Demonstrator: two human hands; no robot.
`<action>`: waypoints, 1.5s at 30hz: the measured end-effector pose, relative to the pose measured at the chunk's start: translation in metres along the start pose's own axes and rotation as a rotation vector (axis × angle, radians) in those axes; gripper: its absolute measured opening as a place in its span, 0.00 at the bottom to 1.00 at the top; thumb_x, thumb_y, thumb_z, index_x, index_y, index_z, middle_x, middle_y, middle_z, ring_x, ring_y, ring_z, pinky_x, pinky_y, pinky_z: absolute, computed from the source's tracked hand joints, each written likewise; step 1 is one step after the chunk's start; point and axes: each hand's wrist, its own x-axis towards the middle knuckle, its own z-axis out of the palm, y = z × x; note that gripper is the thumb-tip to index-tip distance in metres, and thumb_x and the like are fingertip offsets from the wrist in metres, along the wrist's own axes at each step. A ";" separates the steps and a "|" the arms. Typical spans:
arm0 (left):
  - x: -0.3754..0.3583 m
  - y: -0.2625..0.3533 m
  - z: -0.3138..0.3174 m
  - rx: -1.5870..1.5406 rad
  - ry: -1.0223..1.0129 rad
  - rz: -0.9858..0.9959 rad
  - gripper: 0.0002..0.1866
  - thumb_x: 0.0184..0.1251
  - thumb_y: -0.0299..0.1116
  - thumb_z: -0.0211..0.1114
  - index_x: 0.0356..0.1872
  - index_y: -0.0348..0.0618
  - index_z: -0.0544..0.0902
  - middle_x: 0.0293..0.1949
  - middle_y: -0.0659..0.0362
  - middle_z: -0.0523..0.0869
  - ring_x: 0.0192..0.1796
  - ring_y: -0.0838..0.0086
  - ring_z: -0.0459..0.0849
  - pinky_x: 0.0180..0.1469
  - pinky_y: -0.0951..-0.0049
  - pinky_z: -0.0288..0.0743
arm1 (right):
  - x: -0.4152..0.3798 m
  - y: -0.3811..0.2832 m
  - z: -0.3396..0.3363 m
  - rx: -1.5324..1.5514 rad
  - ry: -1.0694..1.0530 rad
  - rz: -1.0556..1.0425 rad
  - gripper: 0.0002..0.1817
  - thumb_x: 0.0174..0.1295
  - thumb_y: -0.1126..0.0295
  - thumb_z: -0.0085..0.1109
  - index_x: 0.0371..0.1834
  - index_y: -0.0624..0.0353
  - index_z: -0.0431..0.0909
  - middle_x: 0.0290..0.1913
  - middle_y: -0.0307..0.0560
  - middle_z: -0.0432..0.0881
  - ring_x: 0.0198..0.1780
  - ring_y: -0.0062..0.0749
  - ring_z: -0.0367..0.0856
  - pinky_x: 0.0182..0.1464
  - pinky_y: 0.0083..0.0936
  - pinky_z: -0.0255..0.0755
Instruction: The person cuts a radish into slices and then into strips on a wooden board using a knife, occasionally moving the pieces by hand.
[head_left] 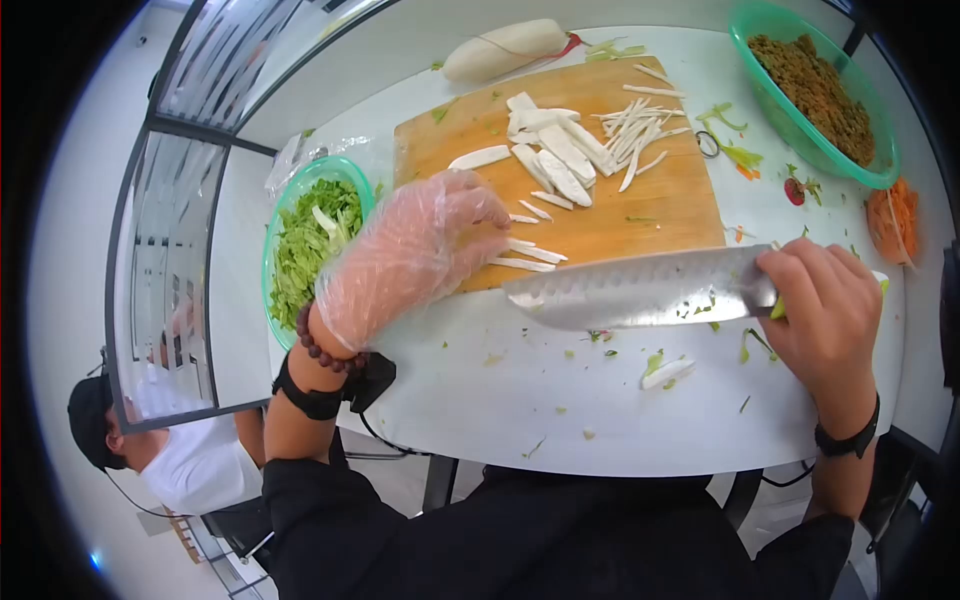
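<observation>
My left hand [425, 240], in a clear plastic glove, rests at the near left part of the wooden cutting board [640, 225]. Its fingers are curled around white radish strips [528, 256], whose ends stick out beside the thumb; the fingertips partly hide the grip. My bare right hand [825, 310] is closed round the handle of a large kitchen knife [640, 290]. The blade points left, across the board's near edge, with green bits stuck on it. Flat white radish slices [565, 160] lie mid-board, and a pile of thin sticks [637, 130] lies to their right.
A whole white radish [505, 50] lies behind the board. Left stands a green basket [268, 245] of chopped greens; far right, another green basket [800, 140] holds brown crumbly food. Shredded carrot [890, 222] sits beside it. Scraps dot the white table [500, 400]. Another person [190, 460] sits left.
</observation>
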 end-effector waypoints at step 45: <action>0.048 -0.023 -0.018 0.105 0.113 -0.229 0.15 0.70 0.34 0.68 0.52 0.37 0.84 0.42 0.49 0.89 0.46 0.61 0.90 0.49 0.67 0.84 | -0.012 -0.005 0.004 0.211 -0.063 0.006 0.12 0.37 0.74 0.63 0.27 0.56 0.73 0.21 0.40 0.63 0.19 0.34 0.66 0.23 0.30 0.60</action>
